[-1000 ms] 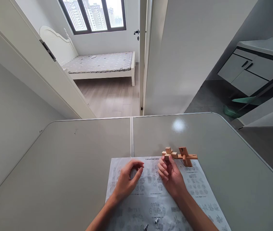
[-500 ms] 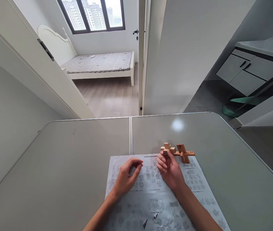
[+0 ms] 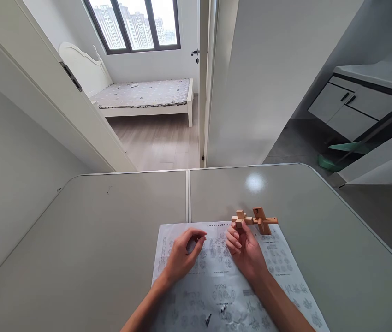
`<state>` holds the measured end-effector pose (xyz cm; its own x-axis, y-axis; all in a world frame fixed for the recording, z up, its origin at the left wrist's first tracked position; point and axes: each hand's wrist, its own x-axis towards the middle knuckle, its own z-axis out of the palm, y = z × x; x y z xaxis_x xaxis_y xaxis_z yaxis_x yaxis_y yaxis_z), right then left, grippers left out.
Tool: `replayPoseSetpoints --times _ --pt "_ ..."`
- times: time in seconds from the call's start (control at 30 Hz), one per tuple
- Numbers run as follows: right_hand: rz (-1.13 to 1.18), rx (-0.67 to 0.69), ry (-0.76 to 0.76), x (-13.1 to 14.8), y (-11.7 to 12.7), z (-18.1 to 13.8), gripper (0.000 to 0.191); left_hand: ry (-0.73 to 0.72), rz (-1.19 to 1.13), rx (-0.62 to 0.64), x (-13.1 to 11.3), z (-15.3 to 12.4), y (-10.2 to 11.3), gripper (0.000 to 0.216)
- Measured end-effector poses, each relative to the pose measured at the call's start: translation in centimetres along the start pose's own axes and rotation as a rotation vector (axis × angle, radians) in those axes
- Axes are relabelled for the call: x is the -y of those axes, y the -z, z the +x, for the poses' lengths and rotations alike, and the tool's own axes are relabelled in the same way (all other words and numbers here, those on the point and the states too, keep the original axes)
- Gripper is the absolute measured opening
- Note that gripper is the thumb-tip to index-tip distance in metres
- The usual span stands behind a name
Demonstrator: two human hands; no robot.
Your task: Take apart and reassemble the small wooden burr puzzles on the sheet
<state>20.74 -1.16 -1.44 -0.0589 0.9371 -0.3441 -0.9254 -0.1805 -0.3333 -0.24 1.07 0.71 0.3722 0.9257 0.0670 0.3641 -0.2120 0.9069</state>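
My right hand (image 3: 246, 251) is closed at the fingertips on a light wooden interlocking puzzle (image 3: 240, 216), a small cross of square sticks. Right beside it is a darker reddish-brown wooden interlocking puzzle (image 3: 264, 222), with crossed bars and dark marks on them; I cannot tell whether the two touch. My left hand (image 3: 184, 251) rests over the printed sheet (image 3: 223, 283), its fingers curled and the thumb tip close to the index finger. Nothing shows between those fingers. Small line drawings and text cover the sheet, partly hidden by my forearms.
The sheet lies on a grey table (image 3: 113, 240) with a seam down its middle and a pale edge strip. Two small dark marks or scraps (image 3: 208, 319) show low on the sheet. Beyond are a doorway, a bed (image 3: 147, 94) and, at right, a white cabinet (image 3: 355, 103).
The view has tilted slightly, so the room sits a little lower in the picture. Both hands keep nearly the same pose, and the wooden puzzles stay nearly in place.
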Motion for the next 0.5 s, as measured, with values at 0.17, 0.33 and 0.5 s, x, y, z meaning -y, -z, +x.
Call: replayPoseSetpoints --times 0.17,0.33,0.5 --pt "0.012 0.018 0.003 -0.1 0.2 0.0 0.023 0.074 -0.121 -0.014 0.2 0.0 0.3 0.016" --pt "-0.001 0.024 -0.021 -0.4 0.4 0.0 0.025 0.125 -0.281 -0.032 0.8 0.1 1.1 0.022" --pt "-0.116 0.035 -0.055 -0.9 0.5 -0.2 0.029 0.119 -0.258 -0.039 1.7 0.3 2.5 0.026"
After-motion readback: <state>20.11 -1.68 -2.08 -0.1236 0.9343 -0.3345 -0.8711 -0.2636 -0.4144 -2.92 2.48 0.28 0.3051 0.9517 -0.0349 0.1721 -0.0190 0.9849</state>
